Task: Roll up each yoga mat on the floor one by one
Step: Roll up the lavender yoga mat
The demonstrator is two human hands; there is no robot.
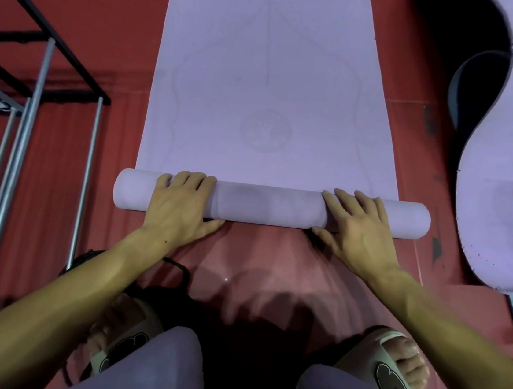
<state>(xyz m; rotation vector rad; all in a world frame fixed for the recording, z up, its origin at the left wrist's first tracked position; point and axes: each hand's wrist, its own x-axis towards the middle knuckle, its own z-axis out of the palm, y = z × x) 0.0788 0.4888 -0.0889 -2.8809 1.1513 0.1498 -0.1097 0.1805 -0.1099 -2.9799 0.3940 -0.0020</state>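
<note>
The yoga mat [273,87] lies flat on the red floor [75,29], its near end wound into a roll [271,205]. The left hand [181,200] and right hand [357,225] press on the roll, fingers straight, far apart so it rolls evenly. Another mat [498,190], perhaps loosely folded, lies by the right edge.

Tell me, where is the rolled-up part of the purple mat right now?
In the head view, the rolled part lies across the red floor at the frame's centre, under the left hand and right hand, just ahead of the person's feet.
</note>
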